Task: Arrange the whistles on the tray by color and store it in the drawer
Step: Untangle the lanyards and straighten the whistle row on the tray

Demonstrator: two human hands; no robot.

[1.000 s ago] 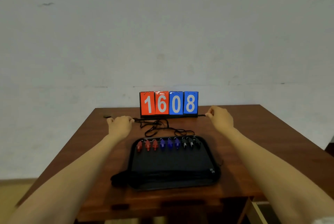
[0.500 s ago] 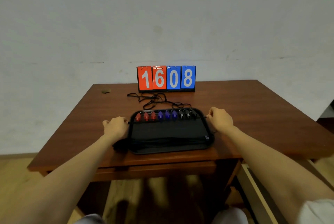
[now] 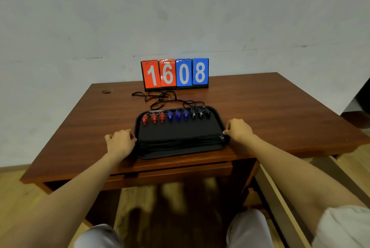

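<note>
A black tray [image 3: 180, 137] lies near the table's front edge. Along its far side stand three red whistles [image 3: 153, 117], three blue whistles [image 3: 177, 115] and three black whistles [image 3: 200, 113], grouped by colour from left to right. Their black lanyards [image 3: 160, 97] trail onto the table behind the tray. My left hand [image 3: 120, 141] grips the tray's left edge and my right hand [image 3: 239, 129] grips its right edge. Under the tabletop the wooden drawer [image 3: 170, 171] front shows, slightly out.
A flip scoreboard [image 3: 175, 73] reading 1608 stands at the table's back edge by the wall. The brown wooden table [image 3: 280, 107] has a small knot at its back left. An open wooden rail or drawer side [image 3: 280, 197] runs down the right.
My hands came back from beside the scoreboard to the tray's two side edges. The view has tilted down and pulled back, so the table's front and drawer now show.
</note>
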